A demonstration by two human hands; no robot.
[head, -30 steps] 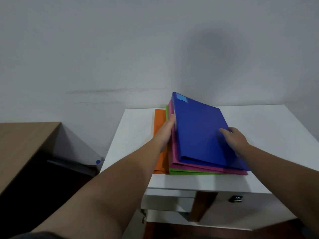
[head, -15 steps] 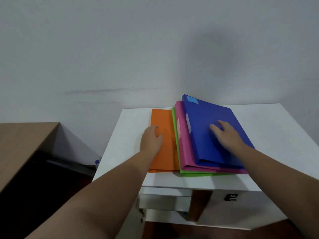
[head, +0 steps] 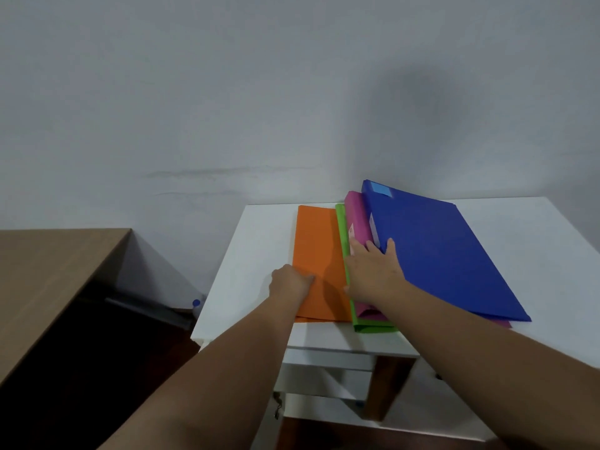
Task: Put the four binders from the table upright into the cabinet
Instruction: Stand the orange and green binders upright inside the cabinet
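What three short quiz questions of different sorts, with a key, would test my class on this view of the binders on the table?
1. True or false: the blue binder lies on top of the fanned stack.
2. Which binder does the left hand touch? A) green B) orange C) pink
3. Fill in: the right hand rests flat across the green binder and the ____ binder.

Key
1. True.
2. B, the orange binder.
3. Pink: the pink binder, with fingertips reaching the blue one. All four lie flat on the white table.
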